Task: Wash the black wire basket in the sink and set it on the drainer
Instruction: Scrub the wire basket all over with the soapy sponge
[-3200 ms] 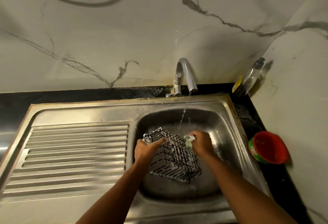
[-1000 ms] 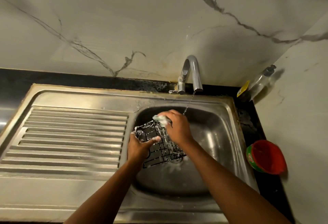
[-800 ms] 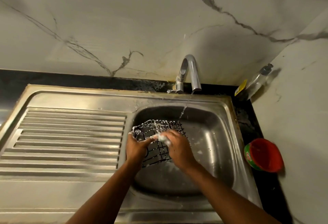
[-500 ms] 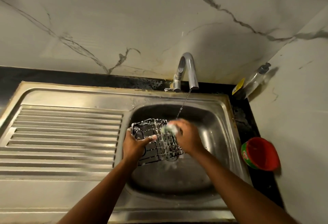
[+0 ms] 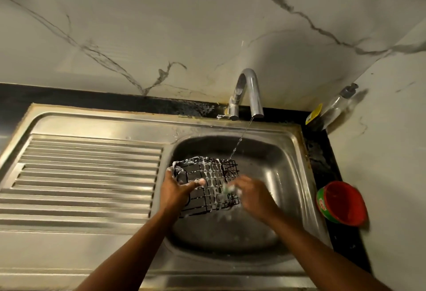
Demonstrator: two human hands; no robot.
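Note:
The black wire basket point(image 5: 211, 175), streaked with white suds, is tilted on its side above the steel sink bowl point(image 5: 272, 175). My left hand point(image 5: 176, 190) grips its left end, thumb across the wires. My right hand point(image 5: 251, 195) holds a small green-and-white scrubbing sponge point(image 5: 229, 189) pressed against the basket's right side; it is motion-blurred. A thin stream of water from the chrome tap point(image 5: 247, 92) falls onto the basket's far right corner. The ribbed drainer point(image 5: 87, 175) lies to the left of the bowl.
A red and green tub point(image 5: 341, 203) sits on the black counter right of the sink. A clear pump bottle point(image 5: 334, 108) leans in the back right corner. Marble walls close in behind and on the right.
My right hand with the sponge slid down from the basket's top to its lower right side. My left hand kept its grip on the left end.

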